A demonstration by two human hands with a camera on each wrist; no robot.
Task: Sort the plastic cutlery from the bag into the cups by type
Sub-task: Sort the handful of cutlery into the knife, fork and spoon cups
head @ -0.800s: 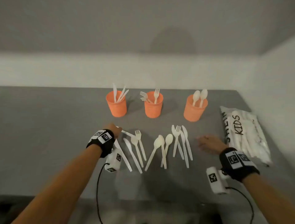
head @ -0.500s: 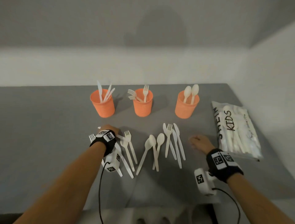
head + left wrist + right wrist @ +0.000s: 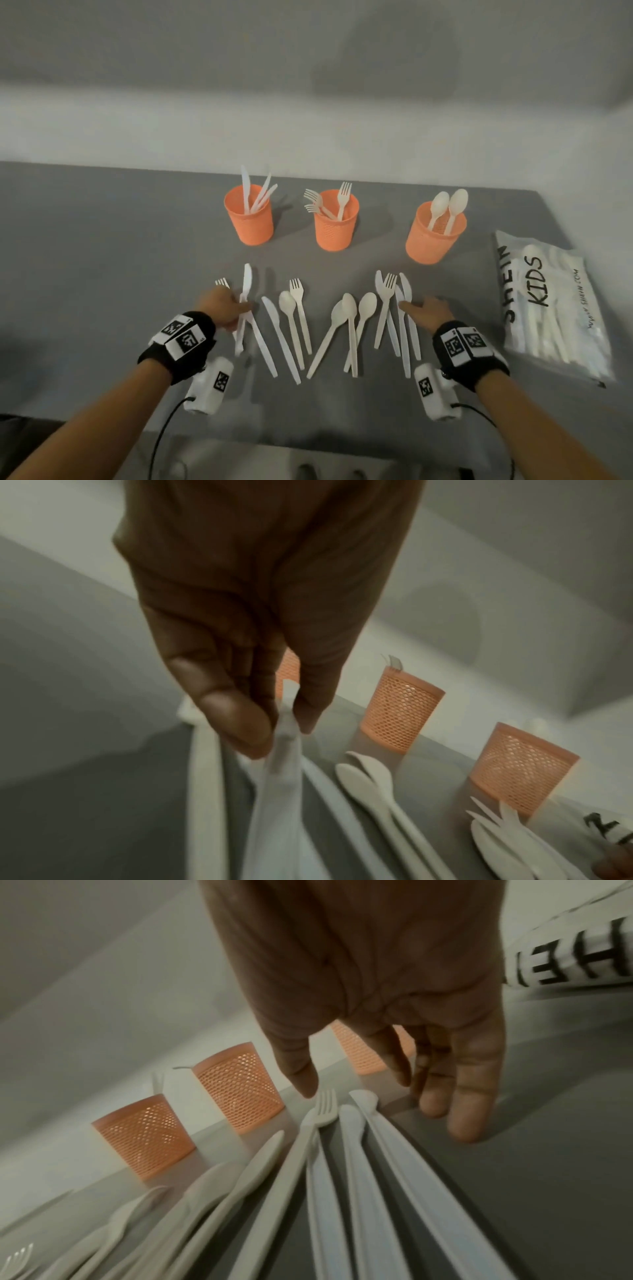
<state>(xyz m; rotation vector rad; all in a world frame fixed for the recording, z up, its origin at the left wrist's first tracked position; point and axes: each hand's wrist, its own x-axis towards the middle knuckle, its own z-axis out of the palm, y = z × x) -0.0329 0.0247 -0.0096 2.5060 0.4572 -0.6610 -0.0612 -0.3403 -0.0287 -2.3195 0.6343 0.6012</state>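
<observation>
A knife (image 3: 246, 301) is pinched by the left hand (image 3: 221, 308) just off the table (image 3: 102, 257). The right hand (image 3: 428, 310) is kept spread over loose cutlery (image 3: 342, 325), nothing held. Sorted pieces are stood in three cups (image 3: 334, 222); the bag (image 3: 551, 308) is lying far right.

cups (image 3: 249, 219): your orange plastic, perforated mesh walls
cutlery (image 3: 350, 329): your smooth matt white plastic
bench (image 3: 102, 257): matt grey
bag (image 3: 551, 308): glossy plastic film

Head: high, looking forward and down across table (image 3: 102, 274).
Wrists: close behind fingers (image 3: 240, 723).
Shared: cups (image 3: 334, 226), loose cutlery (image 3: 349, 329).
</observation>
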